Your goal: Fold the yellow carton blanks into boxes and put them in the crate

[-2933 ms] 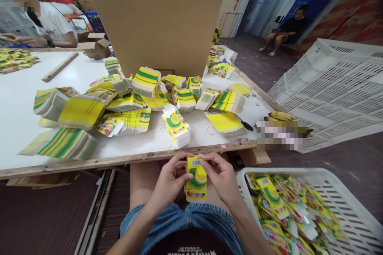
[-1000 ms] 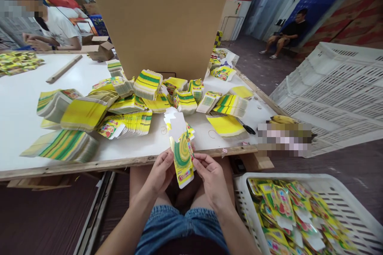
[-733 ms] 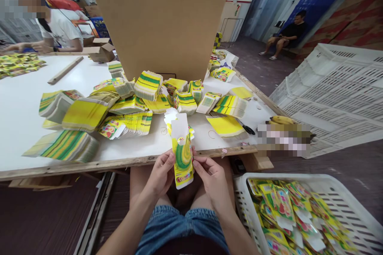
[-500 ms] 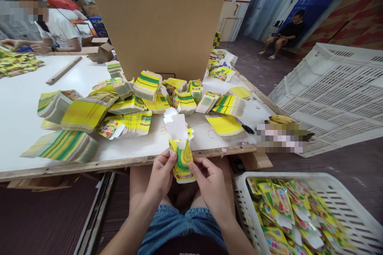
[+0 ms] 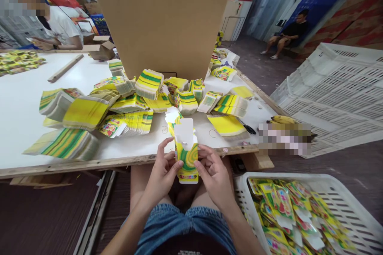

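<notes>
A yellow and green printed carton (image 5: 188,161) with a white flap standing up at its far end is held above my lap, at the table's front edge. My left hand (image 5: 164,171) grips its left side, thumb on the printed face. On the right side my right hand (image 5: 214,173) pinches it in the same way, thumb near the middle. Just beyond it, a few more cartons (image 5: 172,116) with white flaps lie on the table. Stacks of flat yellow and green cartons (image 5: 86,111) spread across the white tabletop (image 5: 143,143).
A tall brown cardboard box (image 5: 161,20) stands behind the stacks. At my right are a white basket (image 5: 317,176) of cartons, bananas (image 5: 283,120), scissors (image 5: 248,127) and white crates (image 5: 326,87). One person (image 5: 62,28) works at the far left; another (image 5: 295,30) sits at the back right.
The carton has shifted slightly right and now stands straighter, its printed face turned more toward me. My left fingers have spread a little along its side. The view has moved slightly.
</notes>
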Motion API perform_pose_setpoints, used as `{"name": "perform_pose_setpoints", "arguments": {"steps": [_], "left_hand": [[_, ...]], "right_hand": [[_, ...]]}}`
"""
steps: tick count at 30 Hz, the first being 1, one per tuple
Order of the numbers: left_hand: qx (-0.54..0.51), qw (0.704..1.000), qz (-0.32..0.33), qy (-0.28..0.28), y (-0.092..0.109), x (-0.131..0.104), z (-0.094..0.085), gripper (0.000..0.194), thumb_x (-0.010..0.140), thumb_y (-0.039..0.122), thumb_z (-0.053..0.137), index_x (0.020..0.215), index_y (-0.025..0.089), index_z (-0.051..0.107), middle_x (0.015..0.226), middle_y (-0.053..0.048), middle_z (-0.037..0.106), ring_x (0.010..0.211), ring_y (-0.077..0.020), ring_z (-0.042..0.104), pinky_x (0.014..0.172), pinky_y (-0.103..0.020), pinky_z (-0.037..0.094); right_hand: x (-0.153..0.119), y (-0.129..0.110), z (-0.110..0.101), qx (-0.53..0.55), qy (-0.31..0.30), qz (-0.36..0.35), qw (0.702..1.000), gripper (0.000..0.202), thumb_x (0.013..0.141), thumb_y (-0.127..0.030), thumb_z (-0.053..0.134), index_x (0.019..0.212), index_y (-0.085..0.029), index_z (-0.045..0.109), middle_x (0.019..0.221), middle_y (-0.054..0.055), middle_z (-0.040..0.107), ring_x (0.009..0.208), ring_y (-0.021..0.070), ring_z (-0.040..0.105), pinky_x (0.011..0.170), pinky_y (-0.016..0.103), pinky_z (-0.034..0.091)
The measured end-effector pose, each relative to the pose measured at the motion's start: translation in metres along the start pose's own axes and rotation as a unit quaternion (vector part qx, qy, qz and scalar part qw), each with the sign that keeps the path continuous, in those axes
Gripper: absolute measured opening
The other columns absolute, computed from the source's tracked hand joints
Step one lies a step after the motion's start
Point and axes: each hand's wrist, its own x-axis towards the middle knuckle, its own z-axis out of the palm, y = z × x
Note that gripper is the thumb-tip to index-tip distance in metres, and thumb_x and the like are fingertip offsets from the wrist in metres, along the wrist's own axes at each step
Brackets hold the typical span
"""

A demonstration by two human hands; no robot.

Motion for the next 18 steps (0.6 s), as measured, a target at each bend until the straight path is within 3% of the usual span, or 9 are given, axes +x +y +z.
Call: {"name": "perform_pose_setpoints", "arguments": {"steps": [5,9,13,16,18], "left_hand": [[-0.058,0.993,-0.03,-0.097,0.004,-0.002,-0.007,0.061,0.09,0.024,0.06,0.141,0.026,0.026,0.115,-0.012,0.068,0.102,-0.0219,0.066,0.086,-0.032,0.052],[-0.111,0.978,-0.063,-0.162,0.003,-0.006,-0.009,0.043,0.086,0.019,0.065,0.124,0.023,0.045,0.11,-0.009,0.07,0.097,-0.0199,0.068,0.082,-0.027,0.052],[-0.129,0.973,-0.085,-0.172,0.0,-0.008,-0.006,0.038,0.086,0.018,0.066,0.117,0.023,0.045,0.105,-0.008,0.071,0.092,-0.0182,0.069,0.078,-0.026,0.052],[-0.127,0.977,-0.091,-0.148,0.001,-0.008,-0.002,0.063,0.086,0.02,0.065,0.136,0.029,0.026,0.106,-0.009,0.071,0.094,-0.0206,0.07,0.08,-0.03,0.053],[-0.118,0.978,-0.094,-0.144,0.0,-0.008,-0.002,0.074,0.086,0.021,0.066,0.142,0.03,0.018,0.109,-0.01,0.07,0.096,-0.0219,0.069,0.081,-0.032,0.053]], "right_hand": [[0.005,-0.006,-0.013,0.059,-0.084,0.017,0.995,0.041,0.091,-0.031,0.059,0.131,-0.029,0.048,0.111,0.005,0.065,0.091,0.0179,0.064,0.079,0.029,0.053],[0.008,-0.011,-0.023,0.004,-0.119,0.027,0.992,0.017,0.092,-0.034,0.057,0.103,-0.022,0.062,0.089,0.003,0.066,0.076,0.0153,0.06,0.065,0.023,0.048],[0.01,-0.011,-0.025,-0.064,-0.088,-0.018,0.994,0.022,0.092,-0.034,0.056,0.079,-0.019,0.064,0.077,0.002,0.062,0.073,0.015,0.057,0.067,0.024,0.045],[0.01,-0.006,-0.021,-0.037,-0.03,-0.025,0.999,0.016,0.091,-0.033,0.059,0.101,-0.022,0.064,0.087,0.003,0.065,0.08,0.0166,0.06,0.072,0.026,0.048],[0.01,-0.003,-0.02,-0.016,-0.013,-0.015,1.0,0.027,0.091,-0.032,0.059,0.117,-0.025,0.059,0.093,0.003,0.066,0.083,0.0174,0.062,0.075,0.028,0.049]]}}
